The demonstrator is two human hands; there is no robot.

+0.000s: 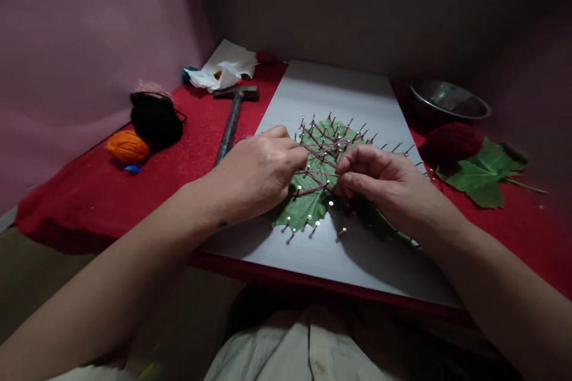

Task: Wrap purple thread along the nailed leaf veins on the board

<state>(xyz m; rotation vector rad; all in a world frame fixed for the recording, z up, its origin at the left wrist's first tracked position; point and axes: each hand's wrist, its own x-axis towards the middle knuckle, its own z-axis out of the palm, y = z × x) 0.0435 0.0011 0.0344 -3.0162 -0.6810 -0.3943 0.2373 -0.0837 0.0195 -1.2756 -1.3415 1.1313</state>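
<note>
A green leaf (308, 205) lies on a pale board (339, 86), ringed by several upright nails (342, 231). Dark pink thread (313, 189) crosses over the leaf from nail to nail. My left hand (272, 166) is closed above the leaf's left side, its fingertips turned away and hidden, with thread running out beside them. Over the right side of the leaf, my right hand (369, 172) has thumb and forefinger pressed together at the thread. Whatever sits between those fingertips is too small to make out.
A hammer (230, 125) lies left of the board on the red cloth (187, 149). Farther left are black yarn (156, 119) and orange yarn (127, 146). White tissue (227, 65) is at the back. On the right are a metal bowl (449, 101), maroon yarn (453, 141) and a loose leaf (485, 175).
</note>
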